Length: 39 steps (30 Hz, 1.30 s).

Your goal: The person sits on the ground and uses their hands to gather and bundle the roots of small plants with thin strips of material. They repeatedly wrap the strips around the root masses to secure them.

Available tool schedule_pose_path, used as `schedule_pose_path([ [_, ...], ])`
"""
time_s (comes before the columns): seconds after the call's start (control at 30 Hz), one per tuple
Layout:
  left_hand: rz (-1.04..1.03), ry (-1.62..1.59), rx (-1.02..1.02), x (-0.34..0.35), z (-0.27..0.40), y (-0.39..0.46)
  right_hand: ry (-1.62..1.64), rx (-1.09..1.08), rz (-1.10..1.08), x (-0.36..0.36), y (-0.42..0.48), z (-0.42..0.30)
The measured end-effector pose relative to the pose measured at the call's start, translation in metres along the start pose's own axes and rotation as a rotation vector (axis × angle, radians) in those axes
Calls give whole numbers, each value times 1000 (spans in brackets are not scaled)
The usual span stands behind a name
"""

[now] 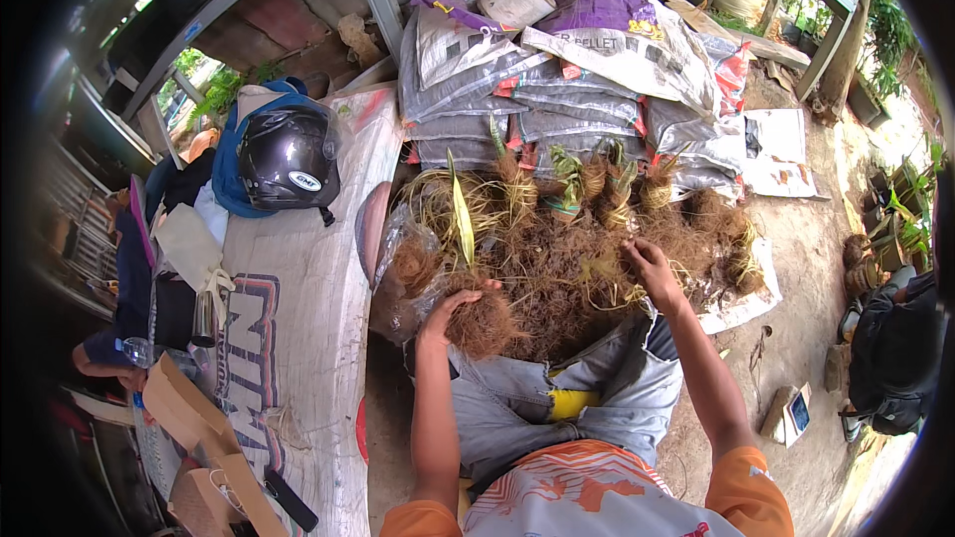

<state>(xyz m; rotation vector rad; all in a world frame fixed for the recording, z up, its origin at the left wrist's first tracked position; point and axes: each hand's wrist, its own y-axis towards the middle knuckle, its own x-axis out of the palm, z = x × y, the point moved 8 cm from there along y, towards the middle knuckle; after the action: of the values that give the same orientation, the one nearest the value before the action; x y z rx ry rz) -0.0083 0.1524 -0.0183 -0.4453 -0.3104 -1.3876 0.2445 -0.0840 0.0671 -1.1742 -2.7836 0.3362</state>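
My left hand (456,306) is curled round the side of a ball of brown coconut fibre (485,324), from which an upright snake plant leaf (462,220) rises. My right hand (647,261) is over the fibre heap with thumb and fingertips close together; whether something thin is between them cannot be told. Loose coconut fibre (552,298) lies before me with yellowish strands (608,291) on it. Along its far side stand several small plants with wrapped root balls, one a tied bundle (618,205). A coil of yellowish raffia-like strands (440,198) lies behind the leaf.
Stacked filled sacks (582,104) rise beyond the fibre. On the left, a sack-covered surface (313,261) carries a black helmet (287,153), a phone (289,500) and an opened cardboard box (194,418). Another person's arm (104,367) shows at far left. A backpack (895,358) stands at right.
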Motion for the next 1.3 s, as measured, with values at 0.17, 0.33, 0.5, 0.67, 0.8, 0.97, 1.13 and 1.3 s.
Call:
schedule_pose_path([
  [0.17,-239,-762,-60,129,20,32,-82,93,-186,55,-14,-8],
  [0.33,-139,-1016,126,101,-6,55,-173,115,-199,70,-32,-24],
  [0.5,68,-1106,110,65,-3,51,-221,61,-331,43,-21,-6],
  [0.67,-21,-955,101,58,27,34,-134,-84,-420,18,-6,-5],
  [0.8,112,-824,157,16,12,29,90,-39,-305,1,4,-12],
  [0.97,117,-982,139,29,20,26,77,63,-140,-18,10,-11],
  [1.13,65,-641,68,68,32,24,250,119,-154,3,6,-3],
  [1.3,-112,-506,34,104,17,34,481,172,-336,31,3,2],
])
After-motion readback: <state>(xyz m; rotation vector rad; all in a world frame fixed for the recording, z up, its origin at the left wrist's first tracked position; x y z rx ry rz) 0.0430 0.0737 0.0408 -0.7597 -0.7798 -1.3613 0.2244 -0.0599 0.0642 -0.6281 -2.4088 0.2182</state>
